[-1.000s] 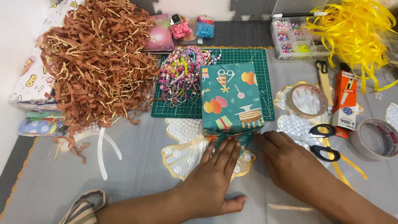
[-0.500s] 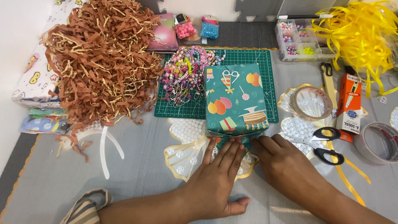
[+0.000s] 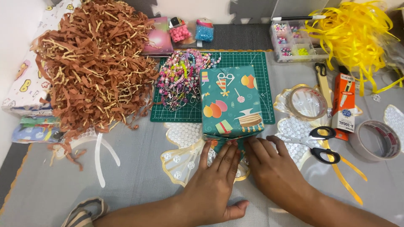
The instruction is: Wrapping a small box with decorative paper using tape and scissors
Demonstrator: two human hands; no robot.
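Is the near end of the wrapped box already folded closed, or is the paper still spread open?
Folded closed: both hands press the flaps against the near end of the teal box.

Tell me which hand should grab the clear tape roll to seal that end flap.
Right hand: the clear tape roll lies on its side, while the left hand presses the teal wrapped box's fold.

near end of the box (image 3: 230, 103) sits covered by both hands — left hand (image 3: 214, 185), right hand (image 3: 275, 172) — so its folded flaps can't be seen. striped cloth (image 3: 84, 212) is cut by the bottom edge, yellow ribbon (image 3: 357, 35) by the right.
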